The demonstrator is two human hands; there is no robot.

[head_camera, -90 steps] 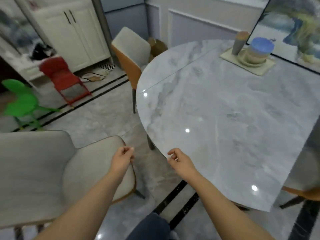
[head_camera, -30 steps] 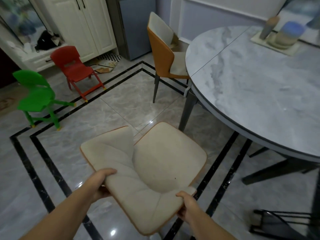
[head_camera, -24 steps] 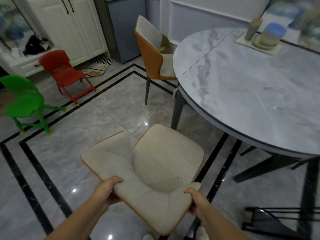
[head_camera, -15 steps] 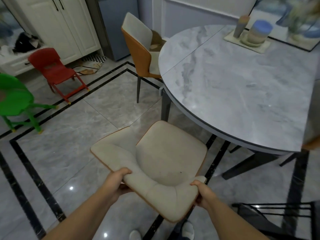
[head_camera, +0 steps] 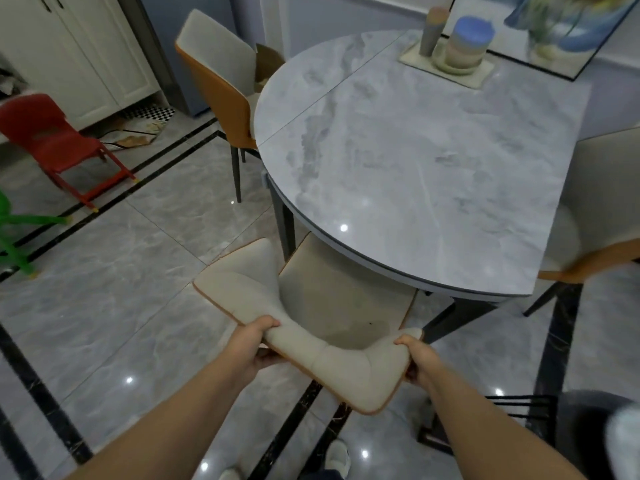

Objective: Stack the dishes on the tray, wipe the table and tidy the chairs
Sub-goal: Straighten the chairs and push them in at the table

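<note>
A cream padded chair (head_camera: pixel 332 306) with an orange shell stands in front of me, its seat partly under the near edge of the grey marble table (head_camera: pixel 433 161). My left hand (head_camera: pixel 258 341) grips the left side of its backrest top and my right hand (head_camera: pixel 414 358) grips the right side. At the table's far end a beige tray (head_camera: pixel 415 62) carries stacked dishes with a blue bowl on top (head_camera: pixel 465 41) and a tall cup (head_camera: pixel 431 32).
A second orange-backed chair (head_camera: pixel 221 81) is tucked in at the table's far left, and a third chair (head_camera: pixel 602 209) stands at the right edge. Small red (head_camera: pixel 52 140) and green (head_camera: pixel 14 233) plastic chairs sit on the floor at left. A black wire rack (head_camera: pixel 512 407) stands low at the right.
Both hands took hold of the cream chair's backrest and pushed it forward; its seat has slid partly under the table edge. My view has come closer to the table.
</note>
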